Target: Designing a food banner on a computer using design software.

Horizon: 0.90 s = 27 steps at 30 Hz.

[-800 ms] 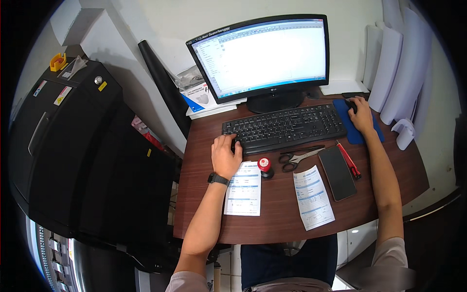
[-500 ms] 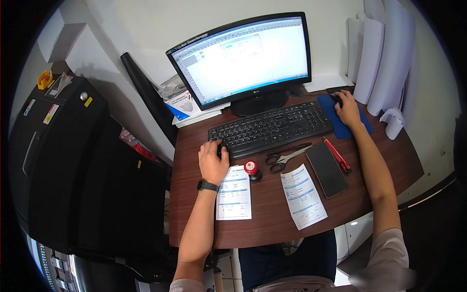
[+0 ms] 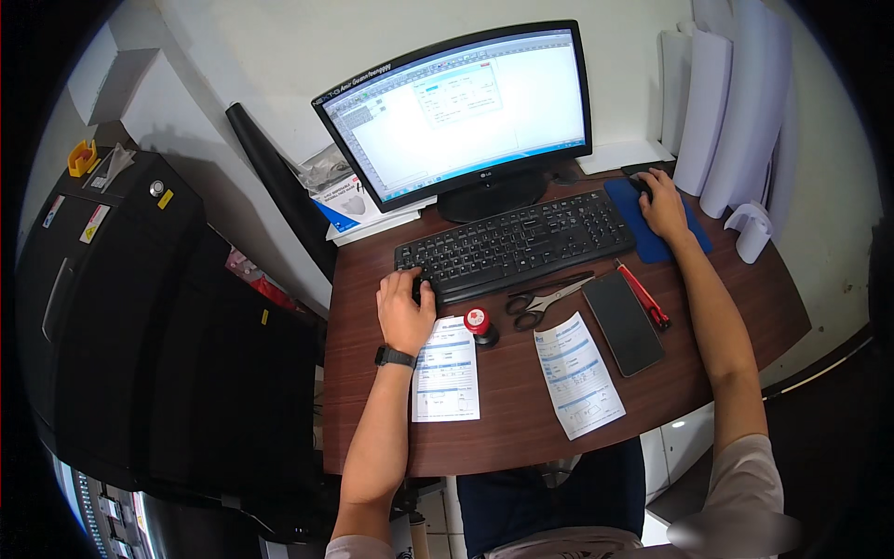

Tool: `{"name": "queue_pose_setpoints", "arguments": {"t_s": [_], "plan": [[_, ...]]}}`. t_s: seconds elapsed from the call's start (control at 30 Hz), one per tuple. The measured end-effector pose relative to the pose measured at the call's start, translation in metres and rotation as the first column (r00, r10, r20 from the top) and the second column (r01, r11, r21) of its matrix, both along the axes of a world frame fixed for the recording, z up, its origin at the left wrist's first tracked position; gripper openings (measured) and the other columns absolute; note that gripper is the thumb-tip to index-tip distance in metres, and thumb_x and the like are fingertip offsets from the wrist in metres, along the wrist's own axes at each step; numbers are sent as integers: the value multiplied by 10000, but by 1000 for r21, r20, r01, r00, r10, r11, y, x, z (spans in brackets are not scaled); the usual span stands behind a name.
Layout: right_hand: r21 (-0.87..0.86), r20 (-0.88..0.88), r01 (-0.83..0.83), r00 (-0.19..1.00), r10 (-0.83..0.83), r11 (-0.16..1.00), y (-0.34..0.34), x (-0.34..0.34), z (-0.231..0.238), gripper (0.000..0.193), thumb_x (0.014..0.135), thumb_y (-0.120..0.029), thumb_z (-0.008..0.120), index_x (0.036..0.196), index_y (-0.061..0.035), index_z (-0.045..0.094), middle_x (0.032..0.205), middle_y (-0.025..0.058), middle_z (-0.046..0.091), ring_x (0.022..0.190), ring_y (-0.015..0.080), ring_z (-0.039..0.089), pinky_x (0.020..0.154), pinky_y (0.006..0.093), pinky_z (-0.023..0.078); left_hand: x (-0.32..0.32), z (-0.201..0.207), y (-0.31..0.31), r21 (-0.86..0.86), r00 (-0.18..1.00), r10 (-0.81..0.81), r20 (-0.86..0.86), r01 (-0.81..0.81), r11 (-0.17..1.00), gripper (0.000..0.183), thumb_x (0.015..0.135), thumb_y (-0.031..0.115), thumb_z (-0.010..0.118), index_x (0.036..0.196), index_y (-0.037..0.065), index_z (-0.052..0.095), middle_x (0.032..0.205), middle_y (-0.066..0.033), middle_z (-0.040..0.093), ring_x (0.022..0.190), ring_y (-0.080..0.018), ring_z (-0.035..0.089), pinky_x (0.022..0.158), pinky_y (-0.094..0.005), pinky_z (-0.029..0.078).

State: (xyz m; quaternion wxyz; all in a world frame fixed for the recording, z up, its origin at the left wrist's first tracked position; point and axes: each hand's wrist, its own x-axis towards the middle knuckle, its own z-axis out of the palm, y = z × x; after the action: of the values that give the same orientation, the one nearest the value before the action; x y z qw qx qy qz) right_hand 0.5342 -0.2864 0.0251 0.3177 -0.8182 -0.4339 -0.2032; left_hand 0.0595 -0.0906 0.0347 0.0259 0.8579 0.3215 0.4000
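Observation:
My left hand (image 3: 406,309), a dark watch on its wrist, rests at the left end of the black keyboard (image 3: 512,244). Its fingers lie apart over the keys and hold nothing. On the blue mouse pad (image 3: 622,197), my right hand (image 3: 663,207) is wrapped over a black computer mouse (image 3: 640,186), mostly hidden under the palm. Behind the keyboard, the monitor (image 3: 466,116) displays a program window with a small dialog box. A printed form (image 3: 445,382) lies just below my left hand, and a red-topped stamp (image 3: 478,322) stands upright beside it.
Scissors (image 3: 545,305), a second form (image 3: 579,374), a dark phone (image 3: 622,322) and a red cutter knife (image 3: 644,296) lie between my forearms. Paper rolls (image 3: 703,112) lean at the right wall. A large black machine (image 3: 177,345) fills the left side, beside the wooden desk (image 3: 512,433).
The dialog box on the monitor looks darker and clearer than before. The whole view has shifted slightly; both hands keep their places on the keyboard and mouse.

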Motion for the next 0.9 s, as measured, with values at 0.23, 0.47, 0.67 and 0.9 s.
{"name": "queue_pose_setpoints", "arguments": {"t_s": [0.23,0.47,0.67,0.9], "plan": [[-17,17,22,1000,-22,1000,1,-3,0,437,895,-87,655,1332,-80,641,1429,182,565,1317,376,544,1104,452,467,-3,3,-2,-38,1000,10,-18,-11,999,229,925,128,655,1121,22,707,1106,-161,683,1094,-355,604,971,-437,459],[36,275,81,957,-88,996,-9,-19,11,431,903,-197,648,1325,-114,656,1459,164,548,1401,347,464,1136,539,364,4,-4,1,4,999,25,22,-25,1000,255,915,143,660,1134,20,704,1152,-158,669,1135,-359,589,980,-454,449],[-21,48,-194,980,195,981,-24,-107,25,360,910,-147,569,1240,-68,692,1494,188,522,1452,387,416,1183,557,308,-6,-6,11,2,999,48,12,-48,999,270,923,144,654,1158,14,679,1163,-179,652,1148,-388,585,988,-480,452],[-163,-35,-281,960,279,946,-28,-129,28,366,927,-202,532,1216,-54,702,1530,194,486,1519,390,320,1229,596,207,0,-6,7,-10,1000,27,13,-27,1000,275,950,172,631,1170,13,675,1153,-165,660,1140,-373,594,992,-463,453]]}}
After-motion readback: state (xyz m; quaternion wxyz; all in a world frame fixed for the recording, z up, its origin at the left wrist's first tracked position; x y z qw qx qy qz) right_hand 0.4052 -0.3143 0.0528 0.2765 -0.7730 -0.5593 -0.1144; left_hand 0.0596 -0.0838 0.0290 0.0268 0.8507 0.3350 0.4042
